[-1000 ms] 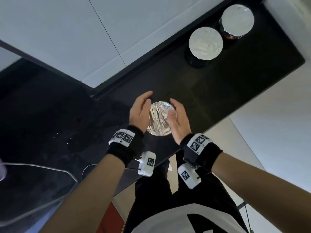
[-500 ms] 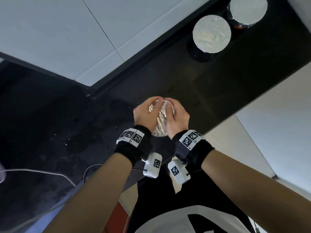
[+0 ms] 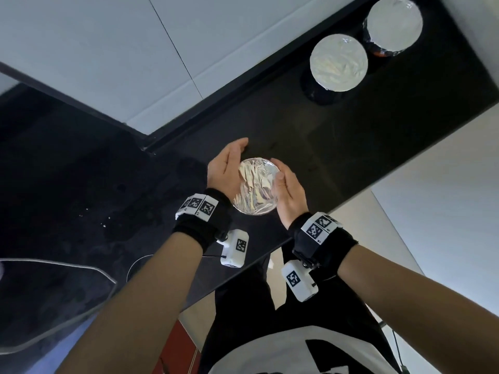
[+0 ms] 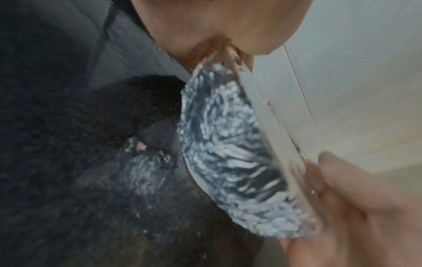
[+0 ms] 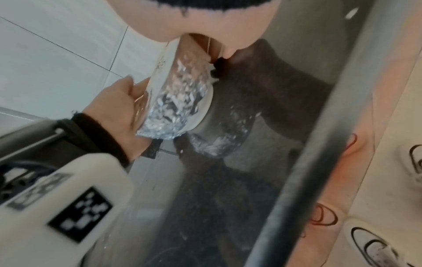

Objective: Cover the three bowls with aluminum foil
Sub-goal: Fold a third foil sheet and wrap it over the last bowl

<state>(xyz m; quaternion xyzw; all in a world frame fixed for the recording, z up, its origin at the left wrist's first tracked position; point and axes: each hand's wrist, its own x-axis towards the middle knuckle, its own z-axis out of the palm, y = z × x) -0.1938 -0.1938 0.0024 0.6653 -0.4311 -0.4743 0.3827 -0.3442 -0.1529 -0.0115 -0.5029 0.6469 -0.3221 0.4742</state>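
Near the black counter's front edge stands a small bowl [image 3: 256, 187] with crinkled aluminum foil over its top and down its sides [image 4: 228, 153] [image 5: 180, 97]. My left hand [image 3: 228, 168] lies flat against the bowl's left side, its fingers straight and reaching past the rim. My right hand [image 3: 287, 190] presses the right side, thumb on the foil's edge. In the right wrist view the left hand [image 5: 111, 108] touches the foil rim. In the left wrist view the right hand [image 4: 354, 207] touches the rim. Two more foil-covered bowls [image 3: 339, 66] [image 3: 394, 25] stand far right.
The black counter [image 3: 351, 136] runs diagonally, with a white tiled wall [image 3: 135, 49] behind it. Its front edge passes just below my wrists. A dark sunken area with a pale rim [image 3: 54, 292] lies at the lower left. Small white specks [image 3: 105, 224] dot the counter left of my hands.
Half a second ago both hands were curled over the top of the near bowl. Now the fingers have straightened and the hands lie at its sides, so the foil top shows.
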